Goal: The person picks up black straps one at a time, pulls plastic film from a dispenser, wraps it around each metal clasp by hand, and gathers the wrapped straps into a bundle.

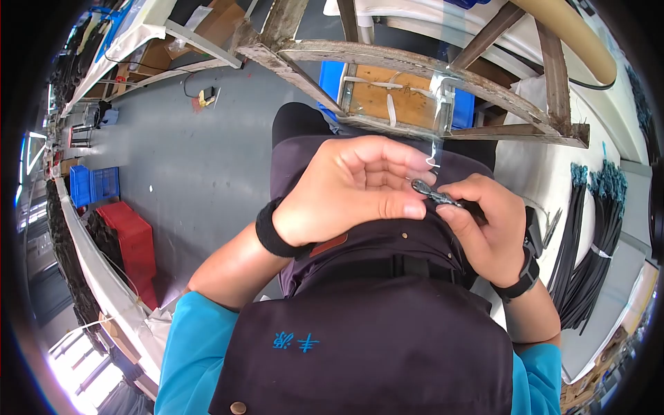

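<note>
Over apron (373,318) — right hand (487,225) pinches dark piece (438,196).

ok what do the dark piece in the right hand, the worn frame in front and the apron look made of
Dark piece: glossy, perhaps cord or plastic; bright highlights, but too small to tell. Frame: probably worn wood, from patchy brown and pale scuffs. Apron: likely matte fabric, from creases.

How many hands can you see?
2. The left hand is by one end of the dark piece; the right hand pinches the other end. No others show.
</note>
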Action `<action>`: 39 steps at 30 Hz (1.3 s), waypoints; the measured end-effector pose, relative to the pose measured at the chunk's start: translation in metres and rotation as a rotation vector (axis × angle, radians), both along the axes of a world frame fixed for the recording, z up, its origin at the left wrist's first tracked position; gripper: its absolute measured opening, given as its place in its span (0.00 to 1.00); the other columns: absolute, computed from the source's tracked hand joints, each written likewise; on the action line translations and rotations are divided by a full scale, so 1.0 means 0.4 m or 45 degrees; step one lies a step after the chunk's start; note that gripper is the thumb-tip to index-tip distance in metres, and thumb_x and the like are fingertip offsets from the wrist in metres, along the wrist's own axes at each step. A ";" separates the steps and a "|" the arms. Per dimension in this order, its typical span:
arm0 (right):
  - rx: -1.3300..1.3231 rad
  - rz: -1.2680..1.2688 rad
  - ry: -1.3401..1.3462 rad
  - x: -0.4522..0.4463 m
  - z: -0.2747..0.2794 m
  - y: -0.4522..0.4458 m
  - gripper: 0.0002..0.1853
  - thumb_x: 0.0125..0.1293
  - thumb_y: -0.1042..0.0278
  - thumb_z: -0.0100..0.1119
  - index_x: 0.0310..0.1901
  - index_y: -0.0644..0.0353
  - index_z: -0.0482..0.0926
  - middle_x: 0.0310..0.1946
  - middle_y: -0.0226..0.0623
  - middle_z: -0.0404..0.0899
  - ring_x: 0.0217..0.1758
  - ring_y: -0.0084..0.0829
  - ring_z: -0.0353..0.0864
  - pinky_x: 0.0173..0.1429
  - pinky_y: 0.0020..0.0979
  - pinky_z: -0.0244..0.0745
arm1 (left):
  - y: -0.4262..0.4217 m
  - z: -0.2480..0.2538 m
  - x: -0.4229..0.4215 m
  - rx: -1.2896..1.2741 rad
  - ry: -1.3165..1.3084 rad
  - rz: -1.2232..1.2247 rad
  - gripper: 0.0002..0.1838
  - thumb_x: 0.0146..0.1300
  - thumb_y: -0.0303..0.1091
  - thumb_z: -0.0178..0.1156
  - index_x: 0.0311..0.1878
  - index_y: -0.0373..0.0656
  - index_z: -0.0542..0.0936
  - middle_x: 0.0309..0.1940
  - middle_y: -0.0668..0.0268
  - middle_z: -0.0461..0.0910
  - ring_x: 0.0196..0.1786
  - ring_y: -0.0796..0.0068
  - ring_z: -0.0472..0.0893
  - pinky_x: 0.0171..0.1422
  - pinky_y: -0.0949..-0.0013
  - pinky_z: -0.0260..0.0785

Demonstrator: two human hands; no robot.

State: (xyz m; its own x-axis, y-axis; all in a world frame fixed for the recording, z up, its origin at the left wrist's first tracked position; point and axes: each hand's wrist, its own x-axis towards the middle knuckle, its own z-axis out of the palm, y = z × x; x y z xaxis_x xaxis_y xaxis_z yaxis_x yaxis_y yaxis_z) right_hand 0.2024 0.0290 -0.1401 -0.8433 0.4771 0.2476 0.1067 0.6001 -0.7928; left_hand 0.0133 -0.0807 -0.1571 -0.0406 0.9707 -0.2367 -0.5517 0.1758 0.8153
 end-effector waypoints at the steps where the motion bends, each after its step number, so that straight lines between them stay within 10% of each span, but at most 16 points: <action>1: -0.382 0.006 -0.068 0.002 0.004 0.003 0.06 0.58 0.74 0.63 0.37 0.62 0.77 0.25 0.35 0.76 0.24 0.27 0.73 0.27 0.24 0.66 | -0.004 -0.003 0.008 0.113 0.123 0.018 0.17 0.56 0.17 0.64 0.50 0.35 0.77 0.46 0.57 0.80 0.51 0.69 0.81 0.55 0.68 0.76; 4: -1.319 0.061 -0.281 -0.006 0.027 0.018 0.13 0.69 0.61 0.56 0.31 0.62 0.76 0.21 0.23 0.72 0.22 0.12 0.67 0.24 0.17 0.59 | -0.020 -0.011 0.037 0.181 0.177 0.086 0.17 0.56 0.16 0.64 0.50 0.35 0.77 0.46 0.57 0.80 0.50 0.69 0.81 0.54 0.68 0.76; 11: -1.817 0.007 -0.353 -0.020 -0.017 0.011 0.16 0.69 0.55 0.54 0.32 0.60 0.77 0.20 0.25 0.74 0.20 0.11 0.65 0.23 0.14 0.57 | -0.048 -0.029 0.089 0.021 0.008 0.248 0.14 0.61 0.18 0.59 0.50 0.36 0.77 0.42 0.61 0.81 0.46 0.72 0.81 0.53 0.66 0.76; 17: -1.480 -0.049 -0.243 0.048 -0.062 -0.021 0.15 0.67 0.57 0.58 0.39 0.63 0.77 0.30 0.32 0.79 0.29 0.18 0.75 0.35 0.21 0.71 | -0.054 -0.024 0.092 -0.263 -0.182 0.399 0.10 0.63 0.24 0.59 0.48 0.35 0.78 0.40 0.59 0.82 0.41 0.74 0.81 0.50 0.70 0.75; 19: -0.777 -0.370 -0.049 0.112 -0.109 0.003 0.15 0.66 0.60 0.59 0.43 0.65 0.76 0.36 0.35 0.79 0.36 0.24 0.77 0.42 0.26 0.72 | -0.060 -0.026 0.082 -0.251 -0.176 0.389 0.10 0.63 0.24 0.59 0.48 0.35 0.78 0.39 0.59 0.82 0.41 0.74 0.82 0.50 0.70 0.75; 24: 0.766 -1.184 -0.824 0.485 -0.275 0.186 0.23 0.61 0.62 0.62 0.52 0.70 0.70 0.46 0.53 0.72 0.50 0.49 0.71 0.53 0.41 0.67 | -0.065 -0.017 0.081 -0.255 -0.169 0.389 0.11 0.62 0.23 0.60 0.48 0.35 0.79 0.37 0.61 0.82 0.39 0.76 0.81 0.48 0.73 0.75; 27: 0.582 -1.254 -1.202 0.700 -0.369 0.227 0.15 0.59 0.70 0.53 0.45 0.70 0.71 0.41 0.57 0.74 0.48 0.55 0.72 0.51 0.47 0.67 | -0.067 -0.013 0.080 -0.283 -0.132 0.368 0.11 0.62 0.24 0.62 0.48 0.36 0.79 0.35 0.64 0.82 0.38 0.79 0.81 0.47 0.76 0.74; 33: -0.222 -1.184 -0.808 0.441 -0.189 0.175 0.12 0.60 0.75 0.50 0.43 0.72 0.67 0.35 0.57 0.75 0.41 0.52 0.77 0.47 0.45 0.70 | -0.065 -0.010 0.086 -0.239 -0.139 0.285 0.09 0.64 0.24 0.58 0.48 0.37 0.77 0.35 0.64 0.81 0.40 0.75 0.81 0.48 0.70 0.75; 39: 0.253 -0.314 -0.461 0.136 -0.033 0.057 0.10 0.64 0.71 0.48 0.44 0.66 0.71 0.36 0.50 0.72 0.41 0.47 0.75 0.45 0.40 0.70 | -0.066 -0.003 0.090 -0.245 -0.101 0.262 0.09 0.64 0.24 0.58 0.48 0.37 0.77 0.36 0.64 0.81 0.41 0.75 0.81 0.48 0.70 0.75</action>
State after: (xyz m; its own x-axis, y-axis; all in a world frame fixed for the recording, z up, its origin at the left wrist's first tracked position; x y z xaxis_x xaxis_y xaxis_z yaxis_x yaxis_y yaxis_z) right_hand 0.2566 0.0519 -0.1534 -0.7596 0.6471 0.0653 0.5133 0.6580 -0.5510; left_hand 0.0492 -0.1072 -0.1585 -0.2062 0.8810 -0.4259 -0.6527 0.2005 0.7306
